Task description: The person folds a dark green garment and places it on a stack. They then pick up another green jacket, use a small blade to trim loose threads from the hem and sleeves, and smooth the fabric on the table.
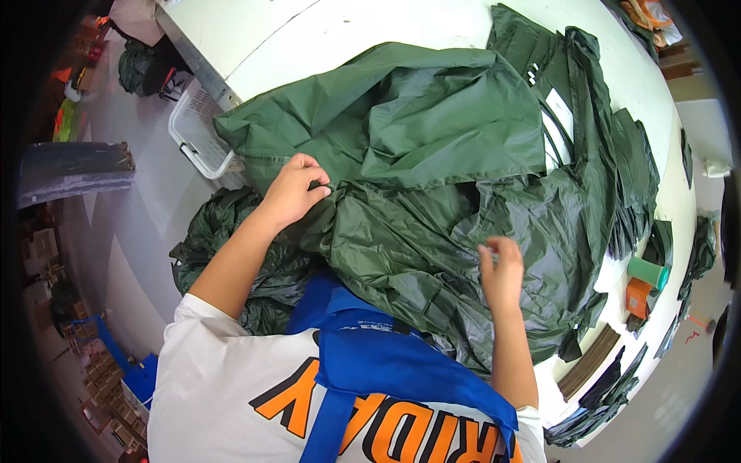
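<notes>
A large sheet of dark green, shiny waterproof fabric (pixel 455 116) lies spread and rumpled over the table in front of me. Its paler, creased side (pixel 401 239) is turned up along the near part and hangs over the table edge toward my body. At the fabric's left, my left hand (pixel 295 191) pinches a hem between thumb and fingers. My right hand (pixel 503 274) hovers over the creased part on the right, fingers lightly curled and thumb apart, with nothing visible in it. A bunched green heap (pixel 224 224) hangs below my left forearm.
The white table (pixel 255 23) carries more folded green pieces (pixel 532 46) at the right, a green spool (pixel 648 273), an orange item (pixel 637 297) and a brown stack (pixel 589 361). A white plastic basket (pixel 202 133) stands beside the table's left edge. Boxes (pixel 100 370) are at lower left.
</notes>
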The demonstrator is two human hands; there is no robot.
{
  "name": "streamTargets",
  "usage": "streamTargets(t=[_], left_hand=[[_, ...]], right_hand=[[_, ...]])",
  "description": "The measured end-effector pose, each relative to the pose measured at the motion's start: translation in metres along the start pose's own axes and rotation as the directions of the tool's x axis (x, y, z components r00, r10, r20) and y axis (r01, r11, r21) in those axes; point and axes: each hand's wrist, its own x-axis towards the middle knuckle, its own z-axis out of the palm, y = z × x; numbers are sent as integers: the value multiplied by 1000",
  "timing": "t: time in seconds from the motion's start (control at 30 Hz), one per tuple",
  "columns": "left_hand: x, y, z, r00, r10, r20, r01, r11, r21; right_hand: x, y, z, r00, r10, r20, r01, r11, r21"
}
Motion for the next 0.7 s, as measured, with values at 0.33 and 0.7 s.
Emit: streamTargets(t=[0.33, 0.7], left_hand=[[-36, 63, -55, 978, 19, 208, 28, 976, -216], [58, 104, 56, 903, 122, 411, -354, 753, 555]], right_hand=[[48, -166, 75, 767, -594, 244, 420, 751, 509], [15, -152, 90, 690, -716, 107, 660, 683, 312]])
